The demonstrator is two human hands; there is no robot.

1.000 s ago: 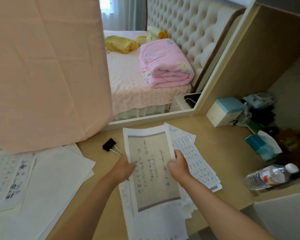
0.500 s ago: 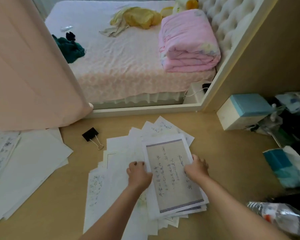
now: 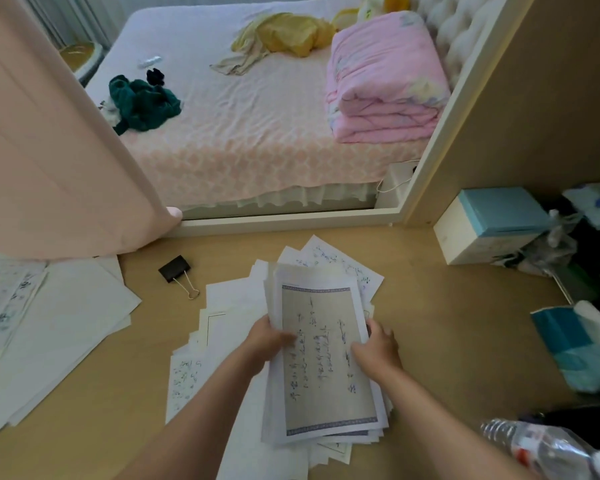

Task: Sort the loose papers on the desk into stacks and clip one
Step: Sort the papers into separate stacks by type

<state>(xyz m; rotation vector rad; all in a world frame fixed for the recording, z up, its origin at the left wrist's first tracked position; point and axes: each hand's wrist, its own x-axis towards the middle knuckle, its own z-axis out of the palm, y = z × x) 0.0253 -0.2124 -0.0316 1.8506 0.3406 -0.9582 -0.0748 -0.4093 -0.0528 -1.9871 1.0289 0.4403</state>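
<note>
On the worktop (image 3: 447, 323), the left hand (image 3: 269, 341) and right hand (image 3: 376, 351) hold one paper stack (image 3: 323, 358), fingers (image 3: 381, 332) curled round its edges; one binder clip (image 3: 174, 269) lies nearby.

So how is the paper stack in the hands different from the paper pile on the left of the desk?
The held stack is gripped at its edges by the left hand and right hand; the left pile lies untouched. The held stack's top sheet has a grey panel with a blue border and handwriting; the left pile's big top sheet looks blank. Both are mostly white paper.
</note>
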